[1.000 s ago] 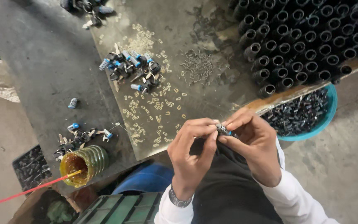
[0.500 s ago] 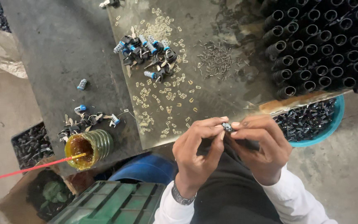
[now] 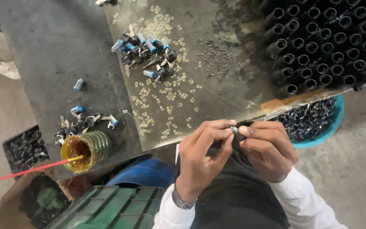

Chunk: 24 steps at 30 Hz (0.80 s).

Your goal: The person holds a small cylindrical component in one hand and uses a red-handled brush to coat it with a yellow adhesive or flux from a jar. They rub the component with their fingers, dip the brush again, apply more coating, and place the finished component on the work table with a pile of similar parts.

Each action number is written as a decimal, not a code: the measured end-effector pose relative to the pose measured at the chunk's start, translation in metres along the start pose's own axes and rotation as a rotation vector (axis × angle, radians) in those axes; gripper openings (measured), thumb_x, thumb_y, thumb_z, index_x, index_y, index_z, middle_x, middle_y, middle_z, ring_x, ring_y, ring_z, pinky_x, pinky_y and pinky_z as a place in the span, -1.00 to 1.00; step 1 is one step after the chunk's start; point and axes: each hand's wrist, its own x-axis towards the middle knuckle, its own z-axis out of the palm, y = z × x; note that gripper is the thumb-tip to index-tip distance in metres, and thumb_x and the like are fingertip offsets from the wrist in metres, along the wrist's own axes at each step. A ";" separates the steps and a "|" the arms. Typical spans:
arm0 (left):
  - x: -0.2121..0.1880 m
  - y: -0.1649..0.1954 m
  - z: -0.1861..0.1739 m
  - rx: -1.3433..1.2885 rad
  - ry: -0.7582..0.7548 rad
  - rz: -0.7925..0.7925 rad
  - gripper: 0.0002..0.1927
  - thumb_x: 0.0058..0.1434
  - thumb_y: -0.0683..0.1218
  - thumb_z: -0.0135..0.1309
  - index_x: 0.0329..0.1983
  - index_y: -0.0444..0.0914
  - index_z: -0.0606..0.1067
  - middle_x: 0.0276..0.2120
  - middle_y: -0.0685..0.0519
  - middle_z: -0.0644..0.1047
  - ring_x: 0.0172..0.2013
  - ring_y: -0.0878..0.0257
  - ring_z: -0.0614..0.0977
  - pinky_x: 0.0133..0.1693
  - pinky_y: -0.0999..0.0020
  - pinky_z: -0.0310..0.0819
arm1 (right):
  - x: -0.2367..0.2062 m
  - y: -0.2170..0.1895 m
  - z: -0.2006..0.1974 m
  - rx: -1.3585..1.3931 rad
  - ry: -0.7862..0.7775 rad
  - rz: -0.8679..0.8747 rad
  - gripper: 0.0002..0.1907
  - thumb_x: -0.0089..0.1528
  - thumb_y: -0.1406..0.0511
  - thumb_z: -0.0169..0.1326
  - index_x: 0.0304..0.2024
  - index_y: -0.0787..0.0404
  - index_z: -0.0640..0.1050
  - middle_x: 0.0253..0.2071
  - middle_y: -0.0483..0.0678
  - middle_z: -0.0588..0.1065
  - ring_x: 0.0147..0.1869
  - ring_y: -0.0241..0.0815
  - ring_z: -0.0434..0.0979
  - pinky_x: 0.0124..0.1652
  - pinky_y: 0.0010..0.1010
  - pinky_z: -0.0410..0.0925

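Head view: counter carries metal sheet, stacked black tubes. Teal basin holds dark parts; jar holds amber liquid, red stick. Left hand, right hand both pinch small blue-tipped part above lap. Risk: part slips, lost among clutter below.

Black tubes are stacked at the metal sheet's far right corner, small clips scattered across its middle. A ribbed jar of amber liquid with a red stick stands near the bench's near left edge; a blue bowl of dark parts sits below the sheet's right edge.
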 end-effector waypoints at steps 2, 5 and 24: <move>-0.002 0.000 -0.006 -0.069 -0.033 -0.103 -0.88 0.24 -0.30 0.22 -0.22 -0.31 0.51 -0.10 -0.01 0.67 -0.32 0.32 0.67 -0.25 0.46 0.58 | 0.000 0.004 -0.004 -0.005 -0.034 -0.056 -0.76 0.04 0.54 0.32 -0.29 0.30 0.55 -0.13 0.07 0.57 -0.09 0.03 0.60 -0.12 -0.25 0.50; -0.009 -0.007 -0.019 -0.302 -0.121 -0.284 -0.87 0.25 -0.27 0.24 -0.19 -0.32 0.52 -0.16 0.05 0.63 -0.31 0.42 0.60 -0.25 0.51 0.53 | -0.001 0.008 -0.004 0.051 -0.050 -0.145 -0.79 0.01 0.52 0.31 -0.33 0.32 0.58 -0.21 0.09 0.58 -0.12 0.06 0.62 -0.15 -0.25 0.52; -0.094 -0.065 -0.249 0.209 1.071 -0.279 -0.84 0.52 -0.13 0.09 0.04 -0.31 0.51 -0.40 0.17 0.42 -0.53 0.51 0.30 -0.52 0.55 0.06 | -0.022 -0.019 0.023 0.825 -0.107 0.649 -0.85 0.20 0.59 0.16 -0.20 0.38 0.52 -0.12 0.15 0.54 -0.01 -0.09 0.64 -0.17 -0.42 0.61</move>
